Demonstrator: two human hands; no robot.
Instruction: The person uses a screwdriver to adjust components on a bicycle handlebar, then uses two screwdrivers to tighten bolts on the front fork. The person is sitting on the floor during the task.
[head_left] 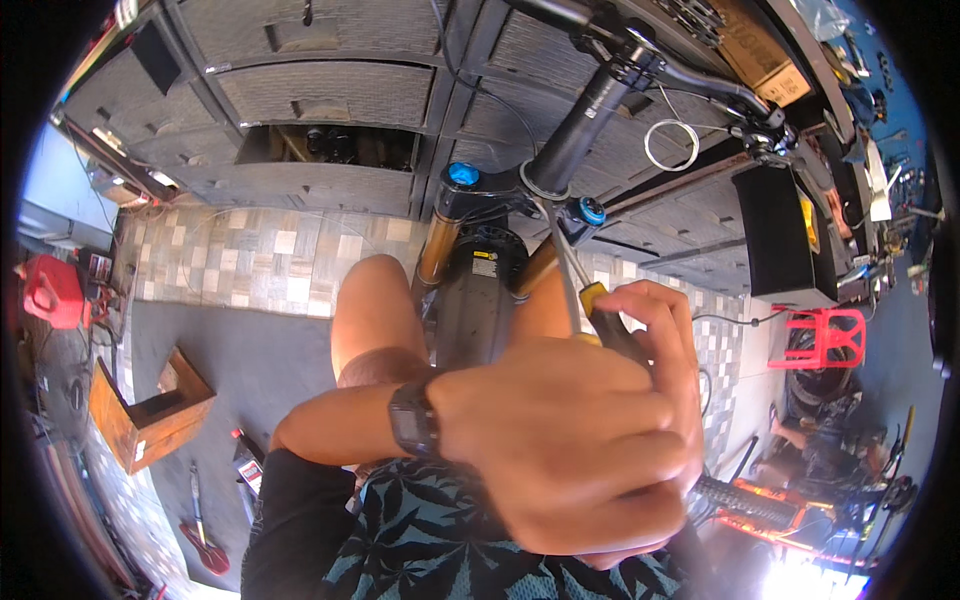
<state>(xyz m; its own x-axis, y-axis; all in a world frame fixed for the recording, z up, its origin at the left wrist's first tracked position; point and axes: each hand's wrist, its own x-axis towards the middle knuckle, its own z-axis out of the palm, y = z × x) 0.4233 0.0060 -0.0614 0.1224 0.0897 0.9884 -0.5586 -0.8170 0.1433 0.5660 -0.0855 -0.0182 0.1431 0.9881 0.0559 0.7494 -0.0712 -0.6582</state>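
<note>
- Head view: a screwdriver (613, 328) with a yellow and black handle is gripped by the fingers of the right hand (678, 365), and its shaft is pointed at the bicycle fork crown.
- A grey-shafted tool (566, 275) is clasped in the curled left hand (570, 440); most of its handle is hidden by that hand, only a yellow end being shown.
- The right hand is partly covered by the left; whether the two are touching cannot be told.
- Both shafts are directed at the base of a thick black tube (590, 120), which is flanked lower down by two blue caps (463, 174) on the fork.
- The tyre (470, 315) is framed by the person's knees.
- A black watch (410, 420) is worn on the left wrist.
- On the grey mat (290, 350), a wooden box (170, 410) is set at the left edge and a red saddle (207, 553) is laid near the lower left corner.
- Beyond the fork, grey drawers (330, 90) are ranged.
</note>
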